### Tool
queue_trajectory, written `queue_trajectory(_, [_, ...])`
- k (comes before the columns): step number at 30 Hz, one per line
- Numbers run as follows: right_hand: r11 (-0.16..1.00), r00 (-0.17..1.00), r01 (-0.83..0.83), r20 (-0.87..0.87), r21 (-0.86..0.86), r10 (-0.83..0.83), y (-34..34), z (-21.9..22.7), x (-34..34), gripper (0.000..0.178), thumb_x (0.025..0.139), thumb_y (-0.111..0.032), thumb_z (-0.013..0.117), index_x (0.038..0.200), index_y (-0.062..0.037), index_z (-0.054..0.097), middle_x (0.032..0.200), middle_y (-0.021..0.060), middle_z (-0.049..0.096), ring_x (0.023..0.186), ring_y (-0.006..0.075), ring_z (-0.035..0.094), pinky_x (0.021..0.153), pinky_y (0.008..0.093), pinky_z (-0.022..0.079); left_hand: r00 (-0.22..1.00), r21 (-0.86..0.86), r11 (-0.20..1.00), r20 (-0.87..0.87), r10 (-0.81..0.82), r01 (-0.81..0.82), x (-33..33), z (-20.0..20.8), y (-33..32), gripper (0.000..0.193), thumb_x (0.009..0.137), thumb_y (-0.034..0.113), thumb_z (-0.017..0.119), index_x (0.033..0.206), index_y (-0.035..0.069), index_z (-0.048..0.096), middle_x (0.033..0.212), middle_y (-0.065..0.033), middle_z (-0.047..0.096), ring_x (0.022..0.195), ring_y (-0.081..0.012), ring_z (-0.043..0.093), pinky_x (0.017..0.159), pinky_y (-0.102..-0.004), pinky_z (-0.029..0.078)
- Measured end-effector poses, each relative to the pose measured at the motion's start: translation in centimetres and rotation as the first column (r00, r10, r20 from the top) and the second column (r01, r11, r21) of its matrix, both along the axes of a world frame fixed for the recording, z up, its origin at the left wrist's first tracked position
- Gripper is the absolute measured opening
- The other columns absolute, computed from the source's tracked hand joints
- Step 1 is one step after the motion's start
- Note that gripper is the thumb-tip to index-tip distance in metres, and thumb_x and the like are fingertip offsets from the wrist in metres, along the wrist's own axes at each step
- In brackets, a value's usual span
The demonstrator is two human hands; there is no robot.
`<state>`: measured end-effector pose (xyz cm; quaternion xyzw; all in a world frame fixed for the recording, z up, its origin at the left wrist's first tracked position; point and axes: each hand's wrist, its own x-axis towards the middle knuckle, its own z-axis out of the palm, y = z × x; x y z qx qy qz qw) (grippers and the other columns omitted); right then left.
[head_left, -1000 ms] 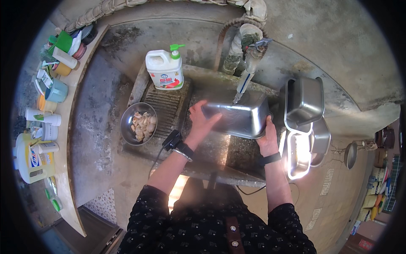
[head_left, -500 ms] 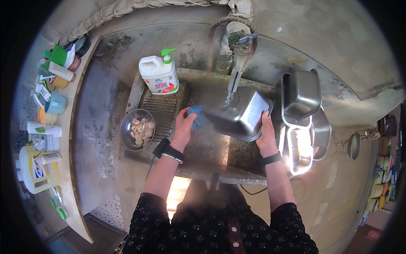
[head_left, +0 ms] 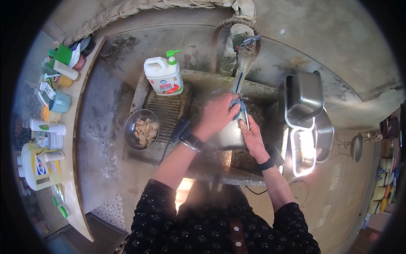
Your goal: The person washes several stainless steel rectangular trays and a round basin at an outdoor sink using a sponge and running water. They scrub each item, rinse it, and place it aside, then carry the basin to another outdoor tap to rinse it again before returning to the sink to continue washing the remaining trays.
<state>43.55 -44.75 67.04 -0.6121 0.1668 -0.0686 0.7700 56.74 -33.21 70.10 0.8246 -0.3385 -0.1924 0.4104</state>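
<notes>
Beneath the tap's pale pipe (head_left: 240, 84), my right hand (head_left: 254, 139) grips a steel pan (head_left: 230, 137) by its rim, thumb on the near side. My left hand (head_left: 215, 116) reaches across and presses a blue cloth (head_left: 239, 109) against the upper part of the pan's rim, fingers closed around the cloth. The pan is tilted inside the stone sink (head_left: 196, 167), and both hands hide much of it. Left of the sink, a steel bowl (head_left: 134, 147) with pale pieces of food rests on the ribbed ledge.
A white pump bottle (head_left: 165, 80) with a green top stands behind the bowl. Several steel pans (head_left: 303, 95) are stacked at the sink's right side. A shelf (head_left: 72, 169) with bottles and tubs runs along the left, and a dark cable (head_left: 166, 151) hangs beside my left wrist.
My left hand has moved right with the blue cloth and now meets the pan's rim. The pan has turned and shifted slightly, with my right hand still on its rim.
</notes>
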Motion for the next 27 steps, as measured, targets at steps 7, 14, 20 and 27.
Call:
queue_trajectory(7, [0.992,0.999,-0.046,0.0,0.119,0.046,-2.9,3.4,-1.8,0.031,0.098,-0.022,0.058,0.124,-0.0063,0.056,0.103,-0.0038,0.063,0.092,0.0035,0.055,0.082,0.0221,0.045,0.816,-0.15,0.986,-0.558,-0.149,0.078,7.3,-4.1,1.6,0.046,0.1,0.038,0.045,0.131,0.005,0.053,0.121,-0.0039,0.057,0.113,-0.0135,0.053,0.101,-0.028,0.04])
queue_trajectory(14, [0.898,0.974,0.174,0.067,0.404,-0.219,-5.0,1.3,-1.9,0.029,0.096,-0.029,0.061,0.115,-0.0083,0.059,0.1,-0.0027,0.064,0.087,0.0062,0.06,0.08,0.0234,0.049,0.215,-0.312,0.818,-0.948,-0.235,-0.484,5.7,-10.4,5.2,0.052,0.101,0.047,0.041,0.136,0.01,0.051,0.133,-0.0081,0.057,0.12,-0.0221,0.054,0.103,-0.0393,0.043])
queue_trajectory(20, [0.8,0.908,0.287,0.116,0.527,-0.403,-5.2,-1.9,0.7,0.036,0.095,-0.031,0.063,0.122,-0.0085,0.056,0.114,0.0018,0.063,0.101,0.0143,0.061,0.09,0.0328,0.05,0.424,-0.371,0.648,-0.902,-0.08,-0.665,0.3,-17.5,4.9,0.046,0.104,0.035,0.041,0.144,0.012,0.039,0.14,-0.0048,0.049,0.127,-0.0217,0.047,0.107,-0.0419,0.038])
queue_trajectory(27, [0.841,0.894,0.306,0.171,0.445,-0.415,-5.5,-5.0,1.9,0.037,0.095,-0.033,0.062,0.124,-0.0094,0.055,0.114,0.0014,0.062,0.102,0.0129,0.059,0.09,0.0321,0.049,0.696,-0.378,0.756,-0.704,0.14,-0.534,-4.4,-9.1,3.6,0.038,0.1,0.014,0.051,0.137,0.009,0.044,0.13,-0.001,0.052,0.115,-0.0093,0.048,0.1,-0.0282,0.04])
